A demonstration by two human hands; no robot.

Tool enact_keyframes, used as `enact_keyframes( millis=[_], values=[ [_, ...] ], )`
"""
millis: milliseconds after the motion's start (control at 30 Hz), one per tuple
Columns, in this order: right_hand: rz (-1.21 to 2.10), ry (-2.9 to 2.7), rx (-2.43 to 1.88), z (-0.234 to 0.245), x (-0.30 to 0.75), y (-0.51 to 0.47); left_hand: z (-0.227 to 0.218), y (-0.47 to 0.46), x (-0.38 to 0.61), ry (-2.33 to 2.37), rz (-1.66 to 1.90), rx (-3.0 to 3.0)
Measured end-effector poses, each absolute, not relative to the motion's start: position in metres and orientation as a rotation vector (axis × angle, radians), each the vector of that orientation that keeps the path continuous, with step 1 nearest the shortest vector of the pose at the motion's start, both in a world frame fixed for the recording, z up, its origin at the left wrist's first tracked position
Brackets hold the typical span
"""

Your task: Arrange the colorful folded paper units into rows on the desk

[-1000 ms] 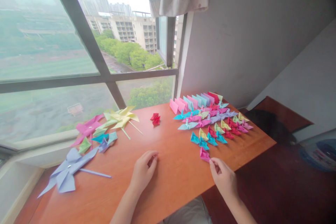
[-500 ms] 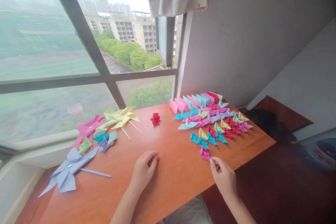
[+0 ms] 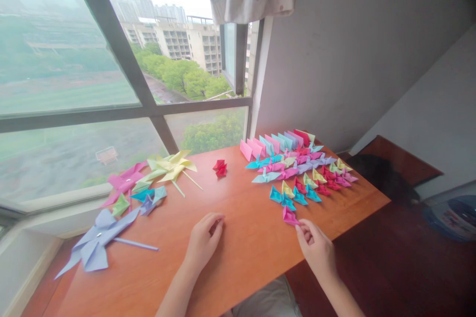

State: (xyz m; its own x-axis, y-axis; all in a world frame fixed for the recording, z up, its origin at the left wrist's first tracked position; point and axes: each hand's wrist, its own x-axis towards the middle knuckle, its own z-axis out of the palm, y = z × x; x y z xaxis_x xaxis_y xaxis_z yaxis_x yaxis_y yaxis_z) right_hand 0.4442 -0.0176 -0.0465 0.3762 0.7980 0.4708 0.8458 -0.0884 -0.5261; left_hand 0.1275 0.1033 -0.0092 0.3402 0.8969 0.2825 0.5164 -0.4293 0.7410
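My right hand (image 3: pixel 318 247) pinches one end of a magenta folded paper boat (image 3: pixel 289 216) between thumb and fingertips. That boat sits at the near end of several rows of paper boats, just short of a blue boat (image 3: pixel 288 201). My left hand (image 3: pixel 205 236) rests on the table with its fingers curled in and the thumb near them; nothing shows in it. Behind the boats are rows of folded paper cranes (image 3: pixel 288 173). A line of folded paper pieces (image 3: pixel 273 144) stands at the back.
On the wooden table (image 3: pixel 245 252), a red folded paper piece (image 3: pixel 220 168) lies beyond my left hand. At the left are a lavender pinwheel (image 3: pixel 98 237), a yellow pinwheel (image 3: pixel 174 166), a magenta pinwheel (image 3: pixel 124 181) and small folded papers. A window (image 3: pixel 74 114) borders the far side.
My right hand and the magenta boat have shifted very slightly away from me. My left hand and the other paper pieces stay where they were.
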Motion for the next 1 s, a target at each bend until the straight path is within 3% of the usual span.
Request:
enact_keyframes(
  millis=[200,567,1000],
  values=[
    [-0.125,-1.489,-1.747,-0.031,0.434,-0.016,-0.010,0.103,0.128,1.230,0.924,2.052],
    [0.293,-2.016,-1.465,-0.018,0.353,0.036,-0.014,0.110,0.126,1.286,0.942,1.747],
    [0.400,-1.958,-1.451,-0.024,0.343,0.051,0.014,0.182,0.145,1.374,1.014,1.740]
  ],
)
